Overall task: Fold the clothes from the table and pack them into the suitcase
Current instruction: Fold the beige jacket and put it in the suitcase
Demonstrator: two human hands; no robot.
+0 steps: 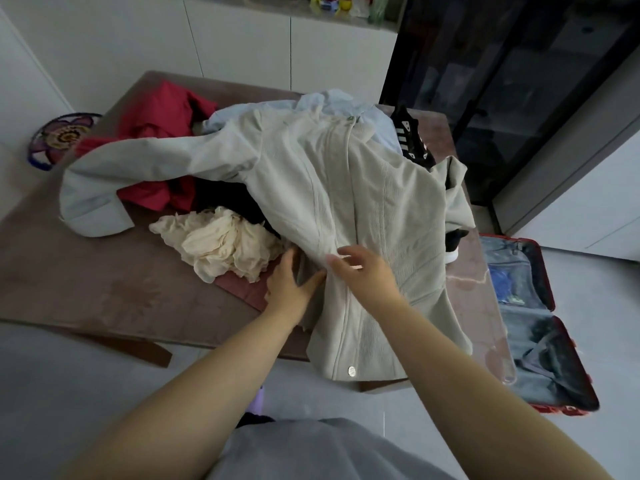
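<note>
A beige zip-up jacket [374,202] lies front-up across the brown table [86,292], one sleeve stretched far to the left, its hem hanging over the near edge. My left hand [289,282] grips the jacket's left side edge near the waist, thumb over the fabric. My right hand [363,271] hovers over the zipper line with relaxed fingers, fingertips at the fabric. An open red suitcase [568,403] lies on the floor to the right of the table, its dark lining showing.
Other clothes lie on the table: a crumpled cream cloth [221,247], a red garment [162,116], a dark garment [228,199], a pale blue piece [329,102] and a black striped item [410,133]. White cabinets stand behind, a dark glass cabinet at the right.
</note>
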